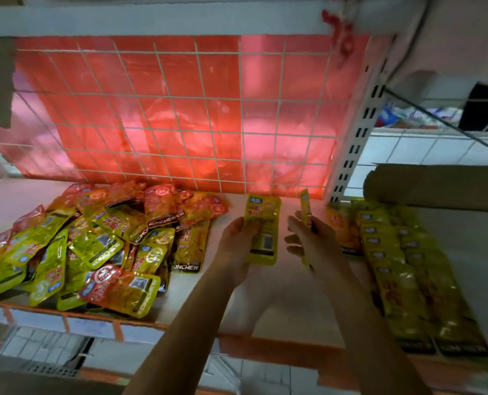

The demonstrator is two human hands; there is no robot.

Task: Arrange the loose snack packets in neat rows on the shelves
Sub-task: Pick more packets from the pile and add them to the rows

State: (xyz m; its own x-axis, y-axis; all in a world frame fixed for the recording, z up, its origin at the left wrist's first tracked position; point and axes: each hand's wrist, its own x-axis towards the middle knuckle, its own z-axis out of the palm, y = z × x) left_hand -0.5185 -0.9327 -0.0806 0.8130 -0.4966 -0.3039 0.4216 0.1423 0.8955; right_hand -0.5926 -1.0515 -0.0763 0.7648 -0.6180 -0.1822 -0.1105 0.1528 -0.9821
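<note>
While L hand [237, 240] grips yellow pkt [262, 229] flat, long axis toward shelf [279, 303] back, R hand [308, 238] pinches 2nd pkt [305, 206] edge-on, same axis; pile [80, 246] left, rows [408, 266] right.

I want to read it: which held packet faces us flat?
The yellow packet in the left hand: its printed face shows. The right hand holds its thin packet edge-on.

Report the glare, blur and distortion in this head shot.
Head view: backlight glows pink through the red sheet; foil glints on the loose pile; the neat rows at right are smeared and dim; the wide-angle lens slants the shelf upright.
</note>
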